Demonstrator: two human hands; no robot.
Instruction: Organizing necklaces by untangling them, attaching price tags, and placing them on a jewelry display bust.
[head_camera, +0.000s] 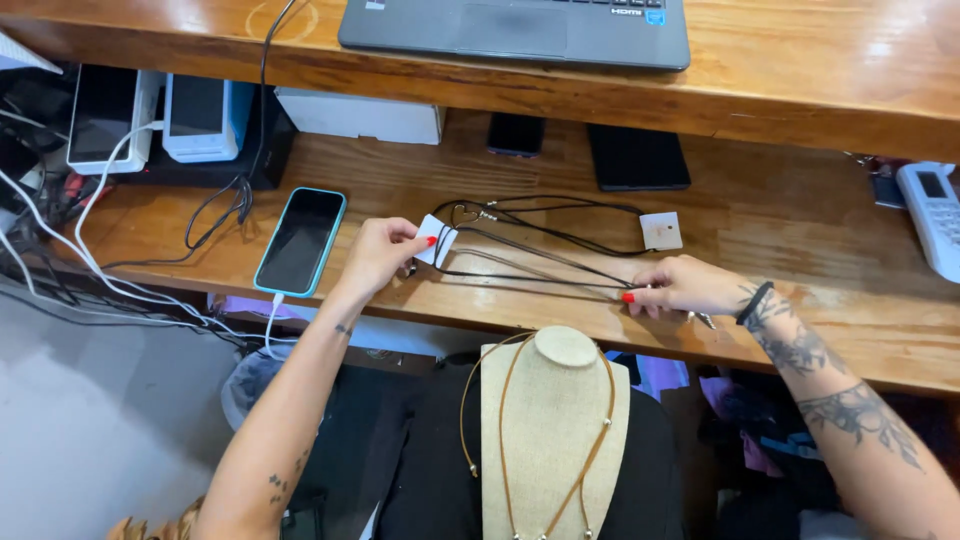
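black cord necklace (540, 245) we're stretching flat: left hand (378, 255) pinching its white tag (436, 240), right hand (680, 287) pinching the cords; keeping both pulls even, strands untangled.

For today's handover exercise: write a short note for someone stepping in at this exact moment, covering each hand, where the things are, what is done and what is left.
Left hand: pinches the small white tag at one end of the black cord necklace.
Right hand: grips the cords at the other end, pulled out along the wooden shelf.
Nearby: second white tag on the shelf; phone on a charging cable at left; display bust below, wearing a tan cord necklace.
Done: black cords spread out flat.
Left: black necklace is not on any display.
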